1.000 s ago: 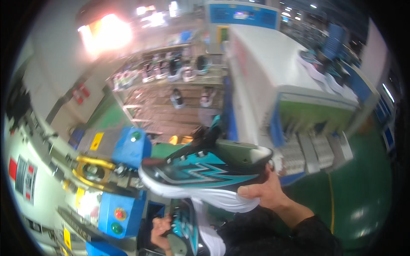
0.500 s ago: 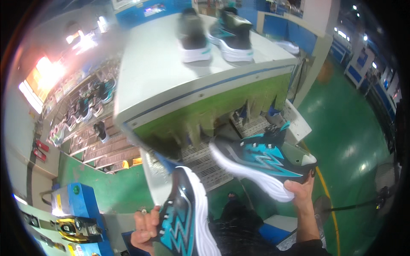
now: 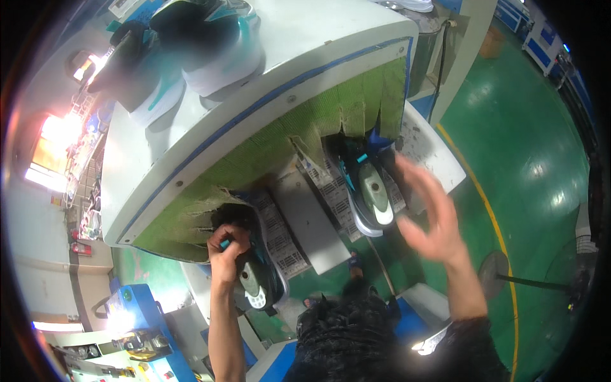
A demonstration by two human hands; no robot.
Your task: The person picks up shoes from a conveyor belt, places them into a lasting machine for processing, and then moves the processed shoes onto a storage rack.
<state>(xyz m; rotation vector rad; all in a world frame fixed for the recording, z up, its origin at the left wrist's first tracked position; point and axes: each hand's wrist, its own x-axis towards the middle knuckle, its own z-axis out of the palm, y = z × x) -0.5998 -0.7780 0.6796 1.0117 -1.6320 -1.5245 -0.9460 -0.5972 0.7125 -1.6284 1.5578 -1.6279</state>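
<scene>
Loosely spread right hand [image 3: 443,226], left hand [image 3: 227,249] curled, gripping shoe [image 3: 261,270]

Bare left hand [image 3: 229,248], bare right hand [image 3: 438,219], bare forearms [image 3: 225,328], a loose near-black sleeve [image 3: 474,347] ending partway along the right forearm, rumpled black clothing [image 3: 337,340] with faint paler mottling, a small dark bluish shoe tip [image 3: 355,260], blurred

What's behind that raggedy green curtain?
The left shoe and right shoe point toe-first into gaps in the green curtain, and slotted tracks run under it. Everything deeper inside is covered, so I can't tell.
</scene>
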